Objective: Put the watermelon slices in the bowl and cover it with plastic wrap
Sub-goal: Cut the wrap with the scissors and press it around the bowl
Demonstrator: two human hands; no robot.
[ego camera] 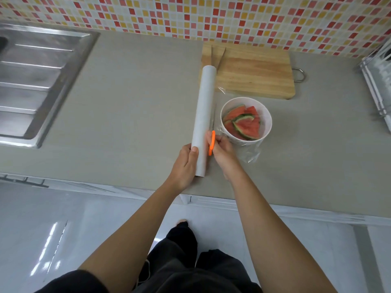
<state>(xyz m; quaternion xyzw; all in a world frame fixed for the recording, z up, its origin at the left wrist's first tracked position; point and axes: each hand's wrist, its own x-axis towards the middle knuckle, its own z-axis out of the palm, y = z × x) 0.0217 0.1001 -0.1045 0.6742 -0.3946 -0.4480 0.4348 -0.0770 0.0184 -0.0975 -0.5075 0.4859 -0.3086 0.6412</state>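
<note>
My left hand's fingers [193, 152] are wrapped round the near end of the plastic wrap roll [204, 121], thumb on top, holding it firmly; my right hand's fingers [220, 142] are closed through the orange handle of the scissors [211, 142], whose blades run along the right side of the roll and are hard to make out. From there I go by size. The counter [131, 106] is a wide grey slab, bare across its middle and left, so I have plenty of room to swing the roll that way; its near edge runs just behind my wrists. The steel sink [40, 81] takes up the far left, its draining ribs ending well clear of the roll. The wooden cutting board [254, 75] lies at the back against the tiled wall, its near edge just beyond the bowl, and the far end of the roll overlaps its left corner. A wire rack [376, 81] crowds the right edge, well apart from everything else. The roll lies lengthwise, away from me, just left of the bowl. The white bowl [266, 121] stands on the counter near my right hand, with the watermelon slices [245, 123] piled inside, rinds showing. A clear sheet of plastic wrap [251, 153] stretches from the roll over the bowl, its loose end crumpled on the counter at the bowl's near side
</note>
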